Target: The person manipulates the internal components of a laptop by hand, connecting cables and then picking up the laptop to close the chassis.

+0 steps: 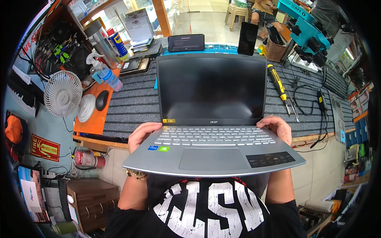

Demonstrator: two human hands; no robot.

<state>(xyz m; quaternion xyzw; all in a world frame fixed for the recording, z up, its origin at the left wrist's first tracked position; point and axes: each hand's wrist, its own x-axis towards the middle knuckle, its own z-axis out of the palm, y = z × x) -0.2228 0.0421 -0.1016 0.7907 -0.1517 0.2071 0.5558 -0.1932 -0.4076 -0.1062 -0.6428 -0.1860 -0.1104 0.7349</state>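
Note:
An opened silver laptop [166,158] is held level in front of me, its near part out past the table's front edge. The screen is dark and the keys are pale. My left hand [142,134] grips the left side of the base near the hinge, thumb on top. At the opposite side my right hand [278,127] holds the base the same way, by the hinge corner. The fingers under the laptop are hidden. To the right of the screen lie a yellow and black screwdriver [276,82] and a thin metal tool [293,106].
A grey ribbed mat [127,104] covers the table. On the left stand a white fan [63,94], a spray bottle [106,75] and a black mouse [102,100]. Behind the laptop are two phones [185,43]. At right sit a teal microscope [305,27], cables and a keyboard [336,81]. A person sits beyond.

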